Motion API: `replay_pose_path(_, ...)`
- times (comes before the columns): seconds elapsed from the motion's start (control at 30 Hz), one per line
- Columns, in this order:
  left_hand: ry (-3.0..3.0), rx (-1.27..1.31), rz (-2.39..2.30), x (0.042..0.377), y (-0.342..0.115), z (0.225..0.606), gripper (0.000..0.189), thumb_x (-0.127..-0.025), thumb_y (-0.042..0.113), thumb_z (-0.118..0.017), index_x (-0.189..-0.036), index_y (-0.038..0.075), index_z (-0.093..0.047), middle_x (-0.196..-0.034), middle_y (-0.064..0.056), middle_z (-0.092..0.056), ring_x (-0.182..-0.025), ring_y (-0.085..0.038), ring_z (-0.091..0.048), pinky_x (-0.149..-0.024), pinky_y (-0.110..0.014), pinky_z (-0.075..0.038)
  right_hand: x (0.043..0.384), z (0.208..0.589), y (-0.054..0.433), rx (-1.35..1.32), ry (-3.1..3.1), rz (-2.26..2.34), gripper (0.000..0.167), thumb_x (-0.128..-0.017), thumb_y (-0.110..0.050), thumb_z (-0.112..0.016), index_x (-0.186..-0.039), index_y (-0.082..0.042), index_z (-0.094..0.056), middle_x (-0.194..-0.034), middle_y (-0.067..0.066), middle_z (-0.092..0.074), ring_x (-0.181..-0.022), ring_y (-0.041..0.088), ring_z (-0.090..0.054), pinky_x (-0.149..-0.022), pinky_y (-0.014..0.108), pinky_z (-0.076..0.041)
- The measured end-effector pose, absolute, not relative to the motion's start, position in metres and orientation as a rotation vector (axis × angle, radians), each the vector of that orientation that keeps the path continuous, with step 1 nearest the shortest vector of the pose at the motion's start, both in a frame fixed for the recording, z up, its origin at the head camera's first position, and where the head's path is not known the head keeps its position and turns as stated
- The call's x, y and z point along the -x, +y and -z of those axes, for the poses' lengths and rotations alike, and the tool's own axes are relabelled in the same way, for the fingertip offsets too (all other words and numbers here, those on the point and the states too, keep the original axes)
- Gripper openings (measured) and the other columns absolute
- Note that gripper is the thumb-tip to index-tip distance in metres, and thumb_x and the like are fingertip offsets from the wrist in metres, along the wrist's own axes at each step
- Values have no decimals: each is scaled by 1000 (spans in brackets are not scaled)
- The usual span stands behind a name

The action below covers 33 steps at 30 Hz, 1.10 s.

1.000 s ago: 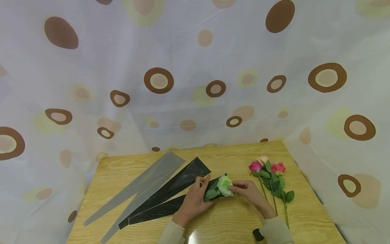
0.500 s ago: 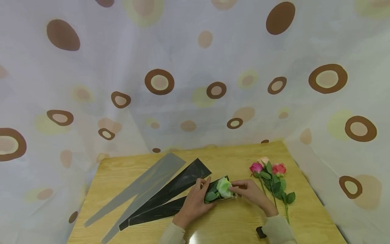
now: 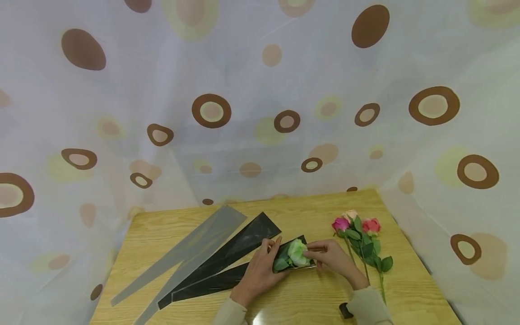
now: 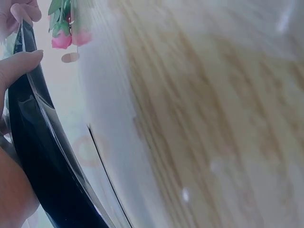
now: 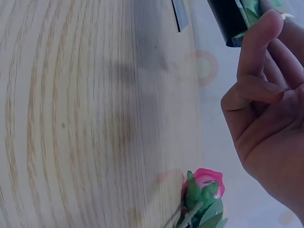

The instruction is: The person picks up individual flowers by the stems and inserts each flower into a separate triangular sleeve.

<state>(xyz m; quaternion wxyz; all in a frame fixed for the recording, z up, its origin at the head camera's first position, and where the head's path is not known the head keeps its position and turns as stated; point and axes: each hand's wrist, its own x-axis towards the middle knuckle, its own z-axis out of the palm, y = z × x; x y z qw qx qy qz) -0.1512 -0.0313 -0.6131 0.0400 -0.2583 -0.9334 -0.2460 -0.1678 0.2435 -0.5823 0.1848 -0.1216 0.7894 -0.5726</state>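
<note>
A pale green artificial rose (image 3: 297, 253) with green leaves lies inside the wide end of a black flower sleeve (image 3: 227, 280) in the head view. My left hand (image 3: 260, 271) grips this sleeve just below the bloom, and in the left wrist view its thumb (image 4: 26, 64) presses along the sleeve's edge. At the sleeve's mouth, my right hand (image 3: 331, 257) pinches the rose's petals between thumb and fingers. The right wrist view catches only a bit of green petal (image 5: 251, 7) beside the fingertips. The rose's stem is hidden within the sleeve.
Another black sleeve (image 3: 243, 234) and grey sleeves (image 3: 207, 230) fan out on the wooden table (image 3: 308, 298) to the left. Three roses, magenta (image 3: 340, 224), peach (image 3: 350, 215) and coral (image 3: 371, 225), lie at the right. A spotted curtain (image 3: 252, 149) surrounds the table.
The green rose sits slightly deeper in the sleeve, shifted a little left. My right hand follows it, while my left hand keeps its hold in nearly the same place.
</note>
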Motion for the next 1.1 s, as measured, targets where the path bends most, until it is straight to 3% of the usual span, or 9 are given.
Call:
replay_pose_path(0.03,-2859,792,750,151,-31,613,95,-93,49,-80,-167,13,-32,-135,-1,-43,-104,-11,-55,-87,-28,-52,168,583,243,333,2214,1620,51,-102,-25,-72,-137,11,-64,-93,25,-78,-55,26,-66,-88,28,-60)
replay_pose_path(0.13,-2859,796,752,151,-30,612,95,-93,47,-81,-166,11,-33,-135,-1,-43,-103,-11,-55,-87,-29,-51,169,584,241,278,2201,1624,50,-101,-27,-73,-136,9,-65,-107,25,-79,-46,13,-54,-68,31,-58)
replay_pose_path(0.23,-2864,800,756,151,-29,611,95,-93,46,-81,-167,11,-32,-135,-1,-43,-103,-11,-55,-88,-29,-52,171,585,239,239,2204,1612,50,-101,-29,-74,-135,7,-67,-119,22,-78,-41,6,-39,-50,34,-47)
replay_pose_path(0.3,-2866,800,760,151,-28,611,95,-93,45,-81,-167,12,-31,-135,-2,-43,-103,-12,-56,-89,-30,-52,172,587,238,235,2200,1600,51,-101,-30,-74,-135,7,-67,-120,24,-77,-40,4,-33,-45,34,-41)
replay_pose_path(0.53,-2867,797,758,151,-27,611,95,-93,44,-81,-167,12,-31,-136,-2,-44,-102,-11,-56,-89,-30,-52,172,590,237,222,2180,1607,53,-100,-31,-74,-137,6,-66,-127,27,-74,-42,6,-36,-47,33,-43)
replay_pose_path(0.7,-2860,807,763,152,-28,609,95,-94,45,-80,-168,14,-30,-135,-2,-44,-99,-11,-56,-86,-29,-52,168,592,239,193,2177,1720,47,-103,-27,-72,-137,4,-67,-108,9,-81,-50,11,-53,-56,37,-53)
replay_pose_path(0.77,-2853,808,761,153,-28,609,95,-93,45,-81,-167,13,-31,-135,-2,-45,-98,-10,-56,-83,-27,-52,164,594,240,153,2180,1822,44,-104,-25,-69,-135,6,-67,-104,1,-82,-53,9,-54,-56,35,-52)
replay_pose_path(0.93,-2841,796,741,156,-30,608,98,-92,47,-82,-168,14,-30,-134,-2,-44,-93,-7,-50,-75,-22,-45,153,603,235,-169,2173,2121,36,-107,-22,-65,-126,8,-70,-96,-9,-79,-59,5,-52,-57,25,-44)
replay_pose_path(1.1,-2816,776,710,161,-32,602,97,-91,48,-83,-166,11,-34,-135,-3,-45,-89,-9,-48,-74,-25,-43,138,617,223,-359,1932,2177,33,-109,-19,-61,-128,7,-68,-94,-6,-75,-68,5,-60,-64,22,-52)
